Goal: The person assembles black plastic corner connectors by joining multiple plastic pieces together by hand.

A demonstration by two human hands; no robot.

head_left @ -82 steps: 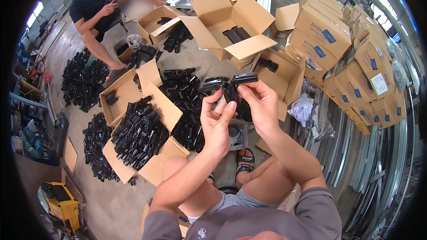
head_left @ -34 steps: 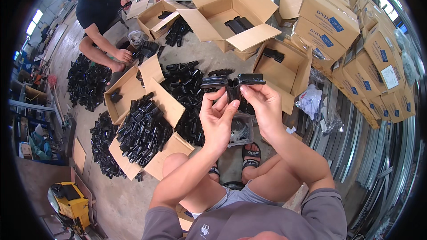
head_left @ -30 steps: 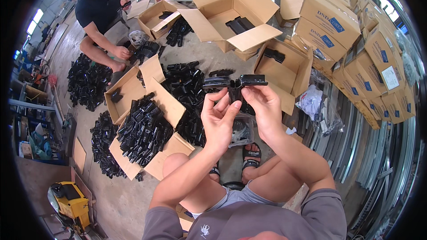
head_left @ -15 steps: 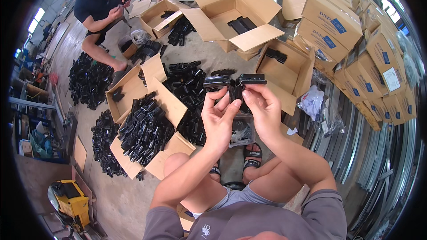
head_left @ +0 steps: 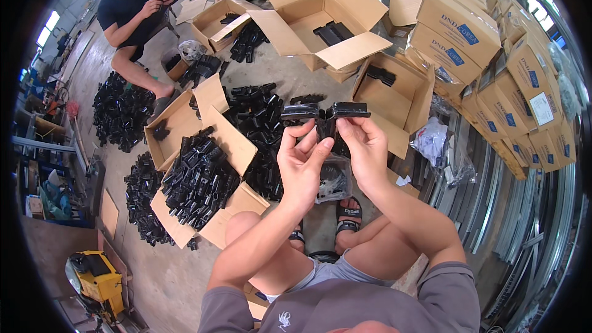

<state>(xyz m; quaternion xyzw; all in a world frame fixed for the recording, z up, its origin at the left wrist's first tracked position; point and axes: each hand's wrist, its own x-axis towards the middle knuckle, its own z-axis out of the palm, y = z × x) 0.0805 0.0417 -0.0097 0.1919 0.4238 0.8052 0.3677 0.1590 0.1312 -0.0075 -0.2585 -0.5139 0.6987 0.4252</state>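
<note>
Raised in front of me is a glossy black plastic part with two flat arms spread to either side and a stem pointing down between them. Whether it is one piece or two pressed together, I cannot tell. My left hand pinches it from the left, thumb and fingertips at the stem. On the other side my right hand is closed on it, its thumb and fingers below the right arm. Behind my hands lies a loose pile of similar black parts. A clear plastic bag with dark contents rests below my wrists.
An open carton heaped with black parts stands left of my knees. Larger open cartons hold a few parts ahead. Stacked closed boxes and long metal profiles fill the right. A co-worker sits far left, handling a dark part.
My hands and the black part stay almost where they were. The co-worker has brought both hands together around a dark part and raised them slightly.
</note>
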